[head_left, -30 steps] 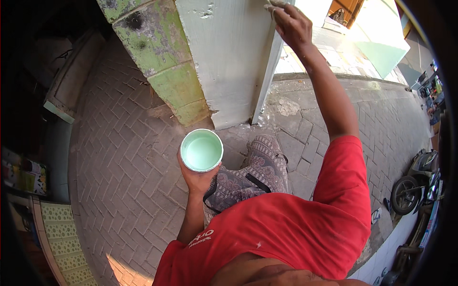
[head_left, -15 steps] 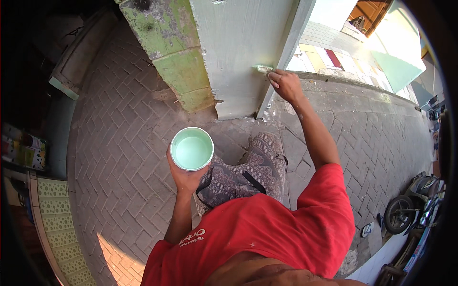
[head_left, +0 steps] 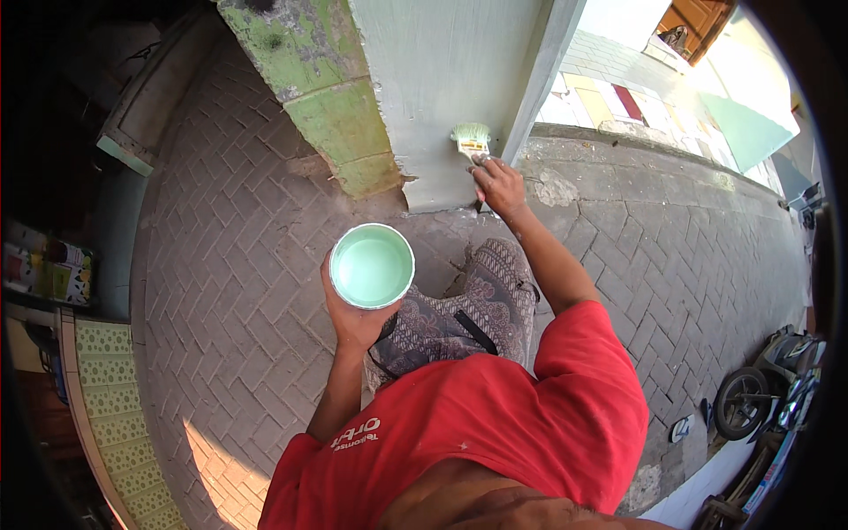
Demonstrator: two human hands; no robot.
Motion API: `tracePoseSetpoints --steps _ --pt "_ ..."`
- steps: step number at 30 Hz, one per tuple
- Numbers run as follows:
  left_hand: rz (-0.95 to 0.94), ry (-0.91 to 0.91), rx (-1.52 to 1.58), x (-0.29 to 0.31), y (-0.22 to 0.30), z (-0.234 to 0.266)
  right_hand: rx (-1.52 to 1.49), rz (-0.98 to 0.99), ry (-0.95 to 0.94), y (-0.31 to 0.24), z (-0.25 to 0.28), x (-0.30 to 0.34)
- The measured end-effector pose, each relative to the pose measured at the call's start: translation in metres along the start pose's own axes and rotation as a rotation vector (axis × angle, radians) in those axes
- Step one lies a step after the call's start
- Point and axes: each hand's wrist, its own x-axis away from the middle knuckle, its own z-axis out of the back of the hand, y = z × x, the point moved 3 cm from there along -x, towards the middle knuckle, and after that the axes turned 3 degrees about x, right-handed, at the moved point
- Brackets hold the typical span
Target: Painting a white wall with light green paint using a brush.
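Grey herringbone paving (head_left: pixel 238 265) spreads beneath and around both hands, shaded for the most part.

Right hand (head_left: pixel 500 185): fingers pinched on the handle of a flat, wide paintbrush (head_left: pixel 472 141) with pale-green-loaded bristles. The bristles point away from the fingertips and lie over a smooth, pale grey upright panel (head_left: pixel 433 79) — firm contact cannot be confirmed from this angle.

Left hand (head_left: pixel 355 322), nearer the body and to the left of the right fingers: grasping a round, white-rimmed pot (head_left: pixel 372 234), palm against its near side; fingers underneath are hidden. Mint-green liquid paint (head_left: pixel 372 272) lies inside, surface roughly level, below the rim.

Left of the brush fingers, past the panel's ragged edge: a flaking green block pillar (head_left: pixel 353 124). Below the right fingers: brown patterned trousers (head_left: pixel 495 291). Far off to their right: a parked dark motorcycle (head_left: pixel 742 402).

Judgement on technique: light, even pressure, bristles trailing, strokes overlapping while wet; ease off near the ragged edge, where paint could catch. Best to hold the pot level and close under the brush — drips would then land inside it, not on the paving.
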Motion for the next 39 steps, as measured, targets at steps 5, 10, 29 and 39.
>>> tracePoseSetpoints --steps 5,10,29,39 --pt "0.04 0.02 -0.024 0.001 -0.008 0.008 -0.331 -0.448 -0.34 -0.033 -0.006 0.057" --pt "0.015 0.026 -0.091 -0.019 -0.02 -0.003 -1.14 -1.057 0.07 -0.031 0.122 -0.032" --pt "-0.393 -0.085 -0.357 -0.076 -0.003 -0.063 -0.77 -0.457 -0.014 -0.104 0.178 -0.048" --pt "-0.418 -0.067 -0.393 -0.072 -0.006 -0.071 -0.68 -0.379 0.033 -0.099 0.178 -0.041"
